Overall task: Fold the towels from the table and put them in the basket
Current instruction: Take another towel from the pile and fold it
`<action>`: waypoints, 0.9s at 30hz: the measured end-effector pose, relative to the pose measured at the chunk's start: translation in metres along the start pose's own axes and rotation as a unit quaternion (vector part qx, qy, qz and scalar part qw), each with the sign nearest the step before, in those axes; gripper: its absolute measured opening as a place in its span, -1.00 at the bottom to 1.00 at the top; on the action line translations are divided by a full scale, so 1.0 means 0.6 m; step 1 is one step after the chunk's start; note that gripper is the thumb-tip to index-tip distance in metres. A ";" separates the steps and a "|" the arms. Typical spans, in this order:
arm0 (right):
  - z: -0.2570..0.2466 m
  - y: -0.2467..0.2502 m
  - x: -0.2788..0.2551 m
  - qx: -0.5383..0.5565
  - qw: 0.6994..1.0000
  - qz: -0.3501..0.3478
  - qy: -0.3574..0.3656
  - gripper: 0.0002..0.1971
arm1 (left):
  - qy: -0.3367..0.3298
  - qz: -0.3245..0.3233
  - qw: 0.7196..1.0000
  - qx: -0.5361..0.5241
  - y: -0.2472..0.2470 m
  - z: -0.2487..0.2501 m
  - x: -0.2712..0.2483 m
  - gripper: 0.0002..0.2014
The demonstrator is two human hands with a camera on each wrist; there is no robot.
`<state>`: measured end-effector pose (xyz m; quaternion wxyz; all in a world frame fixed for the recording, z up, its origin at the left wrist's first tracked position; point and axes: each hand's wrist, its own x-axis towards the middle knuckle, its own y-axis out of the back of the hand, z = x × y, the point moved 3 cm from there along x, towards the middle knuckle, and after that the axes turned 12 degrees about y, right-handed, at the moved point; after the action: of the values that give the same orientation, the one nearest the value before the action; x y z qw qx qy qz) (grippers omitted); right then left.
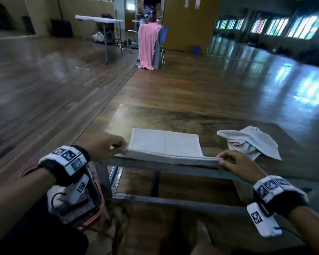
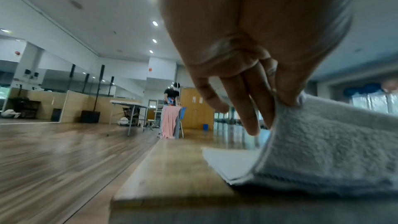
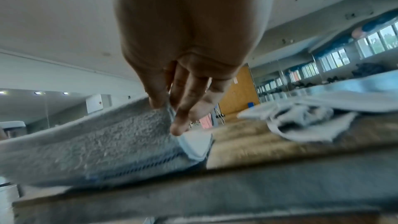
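The left hand [image 1: 107, 147] and right hand [image 1: 235, 163] each pinch a near corner of the flat towel [image 1: 165, 142], lifting that edge to fold it away, while a crumpled towel [image 1: 250, 142] waits at right.

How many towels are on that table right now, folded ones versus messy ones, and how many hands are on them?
Flat, partly folded towel, pinched at its near corners: 1
Crumpled towel, untouched: 1
Hands on the flat towel: 2, the left hand and the right hand
Total: 2 towels, 2 hands
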<state>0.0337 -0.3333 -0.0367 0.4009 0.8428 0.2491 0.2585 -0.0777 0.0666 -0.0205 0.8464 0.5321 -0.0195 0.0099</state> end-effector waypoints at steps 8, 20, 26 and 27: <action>0.067 -0.065 0.010 0.039 0.997 -0.004 -0.062 -0.88 | 0.049 -0.063 0.996 0.039 -0.080 -0.051 0.045 -0.85; 0.125 -0.072 0.190 -0.002 0.993 0.021 -0.118 -0.91 | 0.144 -0.075 0.974 0.157 -0.082 -0.086 0.195 -0.85; 0.156 -0.116 0.231 -0.076 0.984 -0.039 -0.154 -0.87 | 0.146 -0.112 0.967 0.173 -0.103 -0.103 0.223 -0.81; 0.159 -0.121 0.235 -0.090 0.983 -0.058 -0.151 -0.87 | 0.144 -0.117 0.969 0.165 -0.105 -0.104 0.225 -0.81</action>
<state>0.1836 -0.2569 -0.1136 0.5225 0.8166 0.2103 0.1259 0.0610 0.0952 -0.0986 0.7360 0.6560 0.1670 -0.0090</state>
